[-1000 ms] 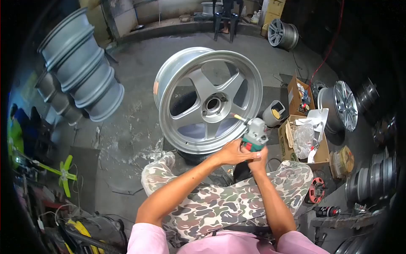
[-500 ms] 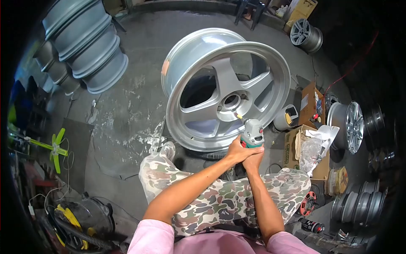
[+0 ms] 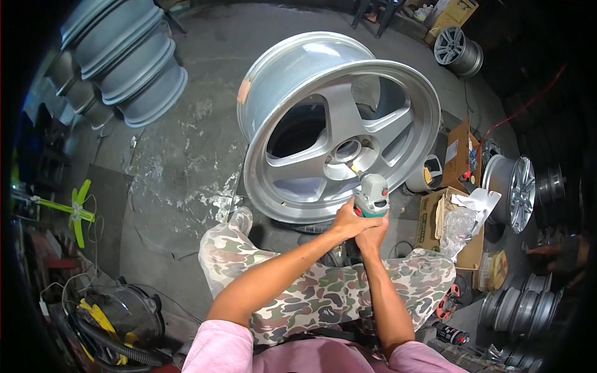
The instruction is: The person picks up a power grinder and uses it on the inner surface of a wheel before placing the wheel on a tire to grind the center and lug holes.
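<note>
Both of my hands are wrapped round a grey and green die grinder (image 3: 374,191), held low in front of the wheel. My left hand (image 3: 348,222) grips it from the left side, while my right hand (image 3: 373,233) closes round its lower body. A thin shaft with a yellow section (image 3: 355,168) points from the grinder into the wheel's centre, its tip close to the bolt holes below the hub bore. The large silver alloy wheel (image 3: 339,118) leans tilted toward me, five-spoked, with an orange-pink patch (image 3: 244,91) on its barrel. Parts of my fingers are hidden behind the tool.
Stacked wheel rims (image 3: 134,62) stand at the upper left. Cardboard boxes (image 3: 429,224) and another wheel (image 3: 521,194) are to the right. A green fan (image 3: 79,212) and a black and yellow vacuum cleaner (image 3: 127,317) sit at the left. My camouflage-clad legs (image 3: 311,292) flank the work.
The view has shifted slightly, and the wheel now looks a little larger and wider. Both hands keep the same grip on the die grinder, its tip still near the hub.
</note>
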`<state>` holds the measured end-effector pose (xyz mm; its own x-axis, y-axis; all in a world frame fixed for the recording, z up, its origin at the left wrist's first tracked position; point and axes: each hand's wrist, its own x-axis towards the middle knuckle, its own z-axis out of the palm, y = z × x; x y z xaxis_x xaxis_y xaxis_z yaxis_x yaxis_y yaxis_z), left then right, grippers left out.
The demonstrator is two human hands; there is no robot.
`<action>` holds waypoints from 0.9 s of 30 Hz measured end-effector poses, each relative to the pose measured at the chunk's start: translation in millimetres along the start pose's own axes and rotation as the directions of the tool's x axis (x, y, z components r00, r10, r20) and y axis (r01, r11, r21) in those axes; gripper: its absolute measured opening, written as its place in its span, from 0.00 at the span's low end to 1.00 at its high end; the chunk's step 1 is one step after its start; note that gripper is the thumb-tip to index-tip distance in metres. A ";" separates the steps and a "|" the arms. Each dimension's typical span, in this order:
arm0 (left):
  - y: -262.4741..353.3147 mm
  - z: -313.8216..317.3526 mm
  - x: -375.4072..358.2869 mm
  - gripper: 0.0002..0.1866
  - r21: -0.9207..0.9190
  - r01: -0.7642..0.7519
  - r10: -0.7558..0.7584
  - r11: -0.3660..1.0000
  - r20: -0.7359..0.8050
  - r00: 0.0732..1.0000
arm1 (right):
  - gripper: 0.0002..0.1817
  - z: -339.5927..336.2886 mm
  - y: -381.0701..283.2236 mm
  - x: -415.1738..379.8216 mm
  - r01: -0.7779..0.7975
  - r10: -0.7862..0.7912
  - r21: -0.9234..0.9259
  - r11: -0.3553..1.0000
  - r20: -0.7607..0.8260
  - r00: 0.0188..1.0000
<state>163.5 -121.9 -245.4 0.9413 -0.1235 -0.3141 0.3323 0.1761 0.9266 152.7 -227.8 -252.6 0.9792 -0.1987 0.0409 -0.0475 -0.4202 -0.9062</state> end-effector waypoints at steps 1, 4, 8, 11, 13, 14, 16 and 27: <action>0.4 -0.6 0.2 0.51 0.003 0.019 -0.019 1.000 0.003 1.000 | 0.45 -0.4 10.7 2.5 -0.019 0.019 -0.004 1.000 0.021 1.000; 1.0 -1.8 0.5 0.50 0.019 0.025 -0.025 1.000 -0.002 1.000 | 0.49 -1.6 38.3 9.4 -0.121 0.121 -0.012 0.993 0.114 0.986; -3.2 1.5 -2.4 0.50 -0.021 0.041 -0.041 0.999 0.018 0.999 | 0.29 -0.4 -14.4 -7.2 0.047 -0.049 -0.037 0.998 -0.056 0.997; -3.3 5.7 -6.7 0.50 -0.051 -0.006 0.007 0.999 0.024 1.000 | 0.29 -4.1 -6.1 -7.8 0.079 -0.079 -0.014 0.997 -0.046 0.996; 0.7 5.1 -8.5 0.51 -0.050 0.022 -0.019 0.999 0.048 0.999 | 0.29 -3.3 -8.8 -9.5 0.093 -0.093 -0.002 0.996 -0.041 0.995; 3.1 3.9 -8.7 0.51 -0.050 0.021 -0.019 0.999 0.047 0.999 | 0.29 -1.0 -10.9 -10.7 0.068 -0.063 0.071 0.995 -0.066 0.996; 8.3 -0.9 -8.1 0.51 0.035 0.062 -0.063 0.997 0.020 0.998 | 0.29 0.9 -13.6 -10.1 0.044 -0.031 0.145 0.988 -0.090 0.996; -11.2 -1.8 5.2 0.48 -0.032 -0.008 0.009 0.999 0.029 1.000 | 0.26 5.6 -21.5 -1.9 0.132 -0.131 0.007 0.991 -0.056 0.990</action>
<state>164.7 -122.8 -257.8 0.9420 -0.1504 -0.3000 0.3268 0.2082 0.9219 153.0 -213.4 -235.5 0.9644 -0.1910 0.1829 0.0836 -0.4361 -0.8960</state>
